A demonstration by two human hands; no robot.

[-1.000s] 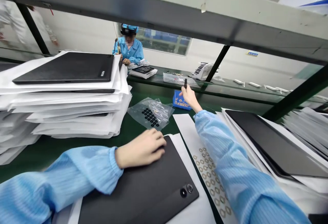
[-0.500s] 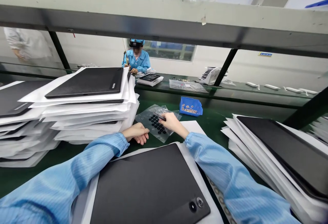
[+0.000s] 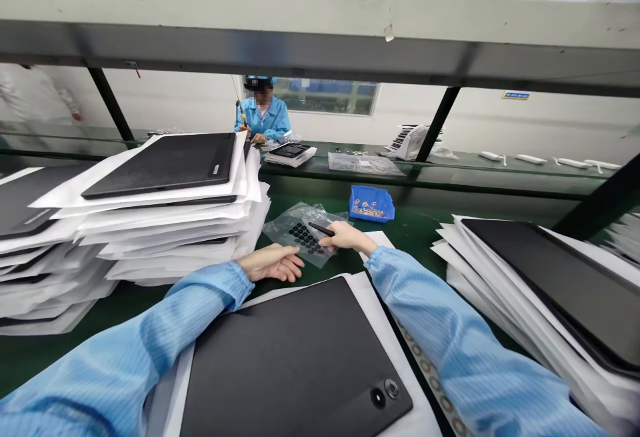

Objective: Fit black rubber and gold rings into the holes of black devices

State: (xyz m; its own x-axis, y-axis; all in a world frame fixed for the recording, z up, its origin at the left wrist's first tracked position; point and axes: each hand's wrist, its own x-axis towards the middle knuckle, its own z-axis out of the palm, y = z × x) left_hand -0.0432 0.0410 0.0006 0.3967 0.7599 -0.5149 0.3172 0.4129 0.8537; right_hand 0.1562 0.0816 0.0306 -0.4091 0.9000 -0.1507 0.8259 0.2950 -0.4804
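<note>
Right hand (image 3: 347, 235), its grip narrow on a slim black tool (image 3: 321, 229) slanting left and away, is just right of the black rings (image 3: 306, 237) on clear plastic (image 3: 279, 227), left hand (image 3: 273, 264) loosely open nearby.

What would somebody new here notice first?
Probably the big black tablet lying on white paper, right in front. Beyond it, the right hand holds a thin black stick near black rings on clear plastic. A bright blue tray sits farther back, and a tall pile of tablets and paper stands on the left.
</note>
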